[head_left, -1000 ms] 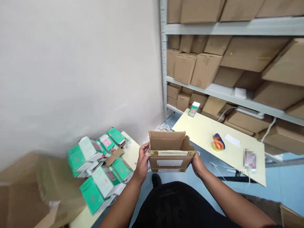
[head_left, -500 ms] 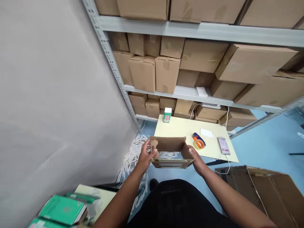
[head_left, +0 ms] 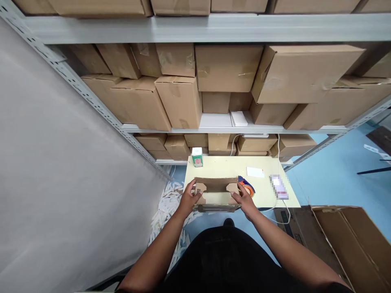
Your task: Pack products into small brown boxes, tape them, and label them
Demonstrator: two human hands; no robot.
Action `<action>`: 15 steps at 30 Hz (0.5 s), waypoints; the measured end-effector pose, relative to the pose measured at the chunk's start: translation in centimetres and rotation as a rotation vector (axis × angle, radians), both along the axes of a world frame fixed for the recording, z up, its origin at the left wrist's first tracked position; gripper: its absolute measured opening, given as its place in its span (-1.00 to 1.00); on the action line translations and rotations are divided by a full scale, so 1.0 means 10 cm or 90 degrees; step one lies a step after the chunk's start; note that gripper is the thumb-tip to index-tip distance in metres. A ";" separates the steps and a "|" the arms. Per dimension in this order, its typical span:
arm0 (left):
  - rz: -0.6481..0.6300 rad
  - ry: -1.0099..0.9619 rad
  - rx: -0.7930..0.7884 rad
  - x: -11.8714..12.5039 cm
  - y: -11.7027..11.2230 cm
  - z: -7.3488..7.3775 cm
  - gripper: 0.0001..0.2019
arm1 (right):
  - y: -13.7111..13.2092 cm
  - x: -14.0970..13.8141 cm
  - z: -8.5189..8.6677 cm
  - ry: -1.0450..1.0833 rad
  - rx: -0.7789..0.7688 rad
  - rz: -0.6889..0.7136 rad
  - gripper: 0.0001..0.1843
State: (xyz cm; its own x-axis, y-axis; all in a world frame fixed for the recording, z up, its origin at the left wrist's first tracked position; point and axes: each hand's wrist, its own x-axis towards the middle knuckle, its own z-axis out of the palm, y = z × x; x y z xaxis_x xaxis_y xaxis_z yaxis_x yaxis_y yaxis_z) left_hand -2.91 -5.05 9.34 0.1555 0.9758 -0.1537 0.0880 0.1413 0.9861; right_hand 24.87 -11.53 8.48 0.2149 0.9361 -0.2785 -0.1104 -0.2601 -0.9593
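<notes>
The left hand (head_left: 187, 200) and right hand (head_left: 247, 202) grip opposite ends of the box (head_left: 216, 184), held over the near edge of the table (head_left: 224, 164), where uneven squeezing could skew its cardboard walls and a rightward swing might knock the tape dispenser (head_left: 250, 189)

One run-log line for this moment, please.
left grip: box, left end | right grip: box, right end | table: carton, tape dispenser
</notes>
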 end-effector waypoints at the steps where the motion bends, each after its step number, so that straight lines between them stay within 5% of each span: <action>1: 0.017 0.018 0.009 0.05 0.07 -0.04 -0.26 | 0.08 0.06 -0.05 -0.008 -0.002 0.006 -0.21; 9: 0.045 0.180 0.117 0.41 0.46 -0.32 -0.31 | 0.67 0.49 -0.48 -0.049 -0.017 0.040 -0.27; 15: 0.036 0.188 0.146 0.47 0.68 -0.44 -0.64 | 0.90 0.54 -0.63 -0.172 0.011 -0.032 -0.33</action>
State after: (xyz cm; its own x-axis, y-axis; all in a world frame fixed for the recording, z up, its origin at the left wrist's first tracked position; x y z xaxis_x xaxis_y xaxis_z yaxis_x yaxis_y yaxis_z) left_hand 1.83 1.74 4.94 0.0824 0.9958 0.0389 0.3714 -0.0669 0.9261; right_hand 30.22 -2.56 2.13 0.3253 0.9266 -0.1887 0.1377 -0.2438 -0.9600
